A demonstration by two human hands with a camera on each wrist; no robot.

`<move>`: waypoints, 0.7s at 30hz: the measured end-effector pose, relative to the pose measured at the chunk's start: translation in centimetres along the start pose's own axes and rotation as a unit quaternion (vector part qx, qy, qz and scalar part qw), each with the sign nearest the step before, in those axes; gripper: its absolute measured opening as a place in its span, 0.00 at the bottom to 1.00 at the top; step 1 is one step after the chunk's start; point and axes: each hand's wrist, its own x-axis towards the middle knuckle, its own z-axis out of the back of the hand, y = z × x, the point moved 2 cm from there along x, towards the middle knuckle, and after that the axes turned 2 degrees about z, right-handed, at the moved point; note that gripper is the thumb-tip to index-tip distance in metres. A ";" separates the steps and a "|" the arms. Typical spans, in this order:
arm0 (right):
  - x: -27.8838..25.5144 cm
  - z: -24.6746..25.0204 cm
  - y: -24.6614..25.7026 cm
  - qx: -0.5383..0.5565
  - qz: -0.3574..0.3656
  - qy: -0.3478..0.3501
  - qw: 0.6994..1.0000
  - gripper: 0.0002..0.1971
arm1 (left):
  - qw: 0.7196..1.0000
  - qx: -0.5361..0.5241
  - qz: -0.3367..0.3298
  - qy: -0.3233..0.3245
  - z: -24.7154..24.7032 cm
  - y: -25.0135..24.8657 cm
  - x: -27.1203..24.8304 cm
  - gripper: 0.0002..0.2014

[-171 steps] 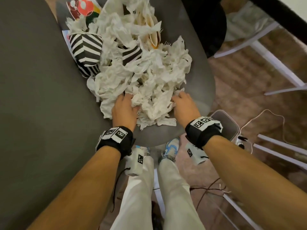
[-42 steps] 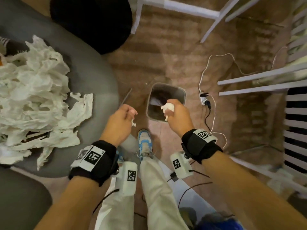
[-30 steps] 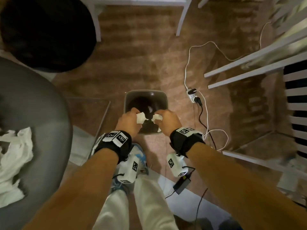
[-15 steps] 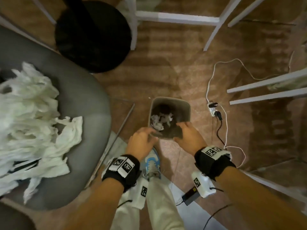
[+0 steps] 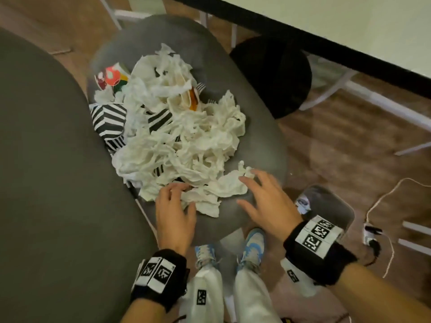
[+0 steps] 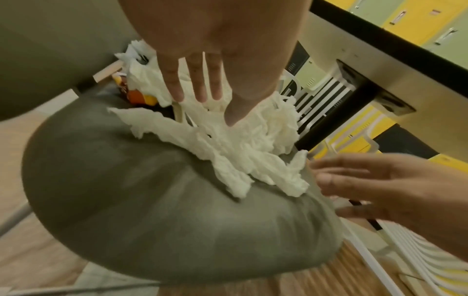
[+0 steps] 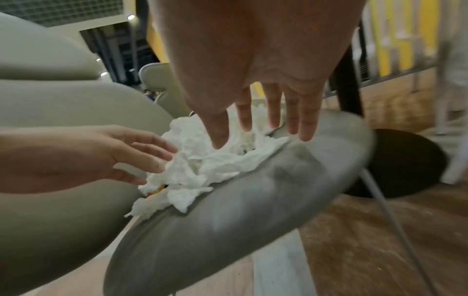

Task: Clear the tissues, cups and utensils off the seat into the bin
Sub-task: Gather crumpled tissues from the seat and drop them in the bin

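A heap of crumpled white tissues (image 5: 186, 141) covers the grey seat (image 5: 261, 127), with black-and-white striped cups (image 5: 107, 120) and a colourful cup (image 5: 109, 76) at its left side. My left hand (image 5: 175, 206) hovers over the heap's near edge with fingers spread, holding nothing; in the left wrist view the straight fingers (image 6: 200, 80) reach over the tissues (image 6: 228, 144). My right hand (image 5: 258, 194) is spread beside a loose tissue at the near right edge, empty too. The bin (image 5: 326, 206) stands on the floor at the right, with tissue inside it.
A second grey seat (image 5: 46, 183) lies to the left. A black round stool (image 5: 272, 73) and white chair legs (image 5: 373, 99) stand behind the seat. A power strip with a white cable (image 5: 373, 231) lies on the floor right of the bin. A table edge (image 5: 326, 43) crosses the top right.
Both hands dropped their tissue wads into the bin, then swung back left to the seat. They now hover open over the near edge of the tissue heap.
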 end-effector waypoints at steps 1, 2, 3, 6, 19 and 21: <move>1.0 -0.4 1.0 -0.011 0.000 0.015 1.000 0.30 | 1.000 0.020 0.004 0.011 0.0 0.4 0.3 0.24; 2.0 -0.8 1.9 -0.023 -0.002 0.023 0.999 0.33 | 0.999 0.038 0.014 0.023 -0.1 0.9 0.6 0.27; 2.9 -1.1 2.6 -0.032 -0.009 0.025 0.999 0.35 | 0.998 0.047 0.030 0.036 -0.4 1.3 1.0 0.30; 4.7 -2.2 3.2 -0.064 -0.042 0.038 0.996 0.31 | 0.996 0.023 0.072 0.049 -1.3 2.4 2.1 0.30; 5.1 -1.6 1.4 0.030 -0.026 -0.093 0.995 0.23 | 0.987 -0.125 0.064 -0.080 0.5 3.9 3.3 0.27; 5.1 -1.3 1.6 0.041 0.009 -0.128 0.991 0.19 | 0.988 -0.114 0.056 -0.086 0.5 3.9 3.3 0.25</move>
